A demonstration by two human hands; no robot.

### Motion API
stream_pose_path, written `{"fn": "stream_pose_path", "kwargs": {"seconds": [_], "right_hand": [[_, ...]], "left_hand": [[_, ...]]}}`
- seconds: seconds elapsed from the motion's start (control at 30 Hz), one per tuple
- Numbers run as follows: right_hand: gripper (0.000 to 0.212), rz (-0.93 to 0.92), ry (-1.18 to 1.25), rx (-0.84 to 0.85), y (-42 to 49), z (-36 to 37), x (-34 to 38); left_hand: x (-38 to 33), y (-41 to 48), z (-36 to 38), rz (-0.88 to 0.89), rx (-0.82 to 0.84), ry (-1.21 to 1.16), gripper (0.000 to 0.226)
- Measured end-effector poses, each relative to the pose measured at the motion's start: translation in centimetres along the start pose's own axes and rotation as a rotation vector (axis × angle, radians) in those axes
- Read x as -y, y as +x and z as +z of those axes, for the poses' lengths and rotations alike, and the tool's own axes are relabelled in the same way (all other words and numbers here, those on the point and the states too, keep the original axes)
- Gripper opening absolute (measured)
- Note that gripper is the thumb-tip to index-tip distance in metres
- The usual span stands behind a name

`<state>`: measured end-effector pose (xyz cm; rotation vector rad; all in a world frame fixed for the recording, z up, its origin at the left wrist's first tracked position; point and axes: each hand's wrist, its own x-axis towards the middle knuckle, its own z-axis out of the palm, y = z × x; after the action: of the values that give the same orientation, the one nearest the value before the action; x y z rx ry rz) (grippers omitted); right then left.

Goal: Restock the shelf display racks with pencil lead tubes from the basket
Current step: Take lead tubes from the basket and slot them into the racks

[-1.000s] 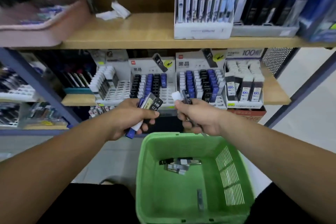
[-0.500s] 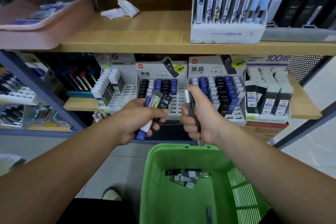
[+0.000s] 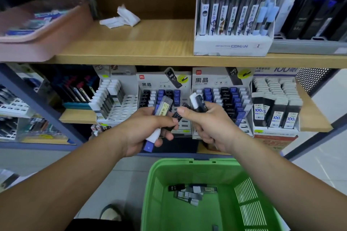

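My left hand (image 3: 144, 129) grips a bunch of pencil lead tubes (image 3: 163, 108), blue, white and black ends sticking out above and below the fist. My right hand (image 3: 210, 125) holds one black tube with a white cap (image 3: 198, 103), its thumb reaching toward the left hand's bunch. Both hands hover in front of two grey display racks (image 3: 163, 84) (image 3: 219, 80) on the lower shelf, partly filled with blue, black and white tubes. Below, the green basket (image 3: 189, 167) holds several more tubes (image 3: 191, 193) on its floor.
A wooden upper shelf (image 3: 150, 43) carries a pink tray (image 3: 41, 30), crumpled paper (image 3: 122, 18) and a white box of pens (image 3: 234, 24). More racks flank the two: white-capped tubes (image 3: 110, 97) left, "100" tubes (image 3: 276, 107) right. Blue metal shelf posts stand either side; tiled floor lies below.
My right hand has turned and risen, bringing its white-capped tube up near the left hand's bunch. The view has moved closer to the shelf; the left hand keeps its grip.
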<state>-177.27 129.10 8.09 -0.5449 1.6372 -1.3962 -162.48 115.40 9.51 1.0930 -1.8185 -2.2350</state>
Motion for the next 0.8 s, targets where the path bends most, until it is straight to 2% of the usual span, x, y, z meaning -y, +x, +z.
{"fn": "stream_pose_path", "kwargs": {"seconds": [0.13,0.3,0.5,0.57,0.8], "right_hand": [[0.027,-0.099,0.020,-0.062,-0.7,-0.8,0.7],[0.017,-0.138,-0.038,-0.154,-0.6,-1.7,0.5],[0.007,-0.165,-0.103,-0.360,0.3,-2.6,0.4],[0.010,-0.209,-0.140,-0.381,0.6,-2.6,0.2],[0.017,-0.268,-0.177,-0.387,1.2,-2.0,0.1]], "left_hand": [[-0.3,0.5,0.8,0.034,0.016,0.019,0.021],[0.2,1.8,1.4,0.080,-0.010,0.055,0.022],[2.9,3.9,0.5,0.076,-0.136,0.381,0.025],[3.8,4.1,0.2,0.042,-0.138,0.426,0.028],[4.2,4.6,-0.8,0.042,-0.216,0.466,0.019]]}}
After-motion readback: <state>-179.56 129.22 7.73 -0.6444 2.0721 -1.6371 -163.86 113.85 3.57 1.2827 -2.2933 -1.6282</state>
